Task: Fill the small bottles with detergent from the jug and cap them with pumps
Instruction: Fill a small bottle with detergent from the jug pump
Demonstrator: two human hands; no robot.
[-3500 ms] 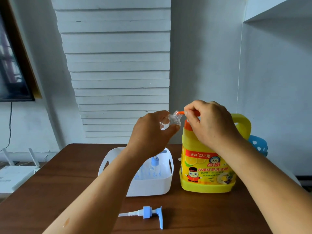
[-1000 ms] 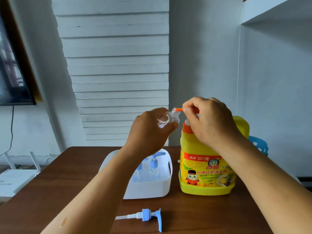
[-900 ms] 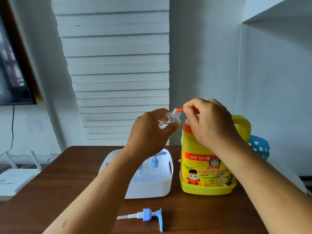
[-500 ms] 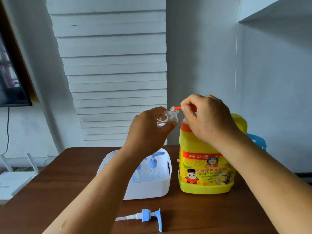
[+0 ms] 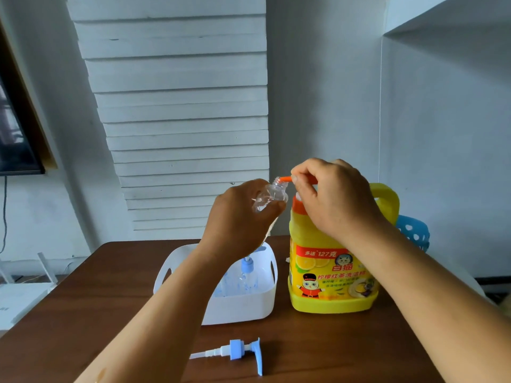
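Note:
My left hand [image 5: 240, 217] holds a small clear bottle [image 5: 272, 194] tilted, its open neck against the orange spout [image 5: 284, 178] of the jug's pump. My right hand [image 5: 334, 194] rests on top of that orange pump head, fingers closed over it. The yellow detergent jug [image 5: 329, 275] stands upright on the brown table [image 5: 83, 313] under my right hand. A loose blue-and-white pump [image 5: 235, 352] lies flat on the table near the front edge. I cannot tell whether liquid is in the bottle.
A white basket [image 5: 237, 305] left of the jug holds small clear bottles with blue pumps [image 5: 246, 268]. A blue perforated container [image 5: 414, 234] sits behind the jug. White slatted boards lean on the wall behind; a white router [image 5: 22, 297] stands low at the left.
Both hands, the small bottle and the jug keep nearly the same pose; only the camera has shifted slightly.

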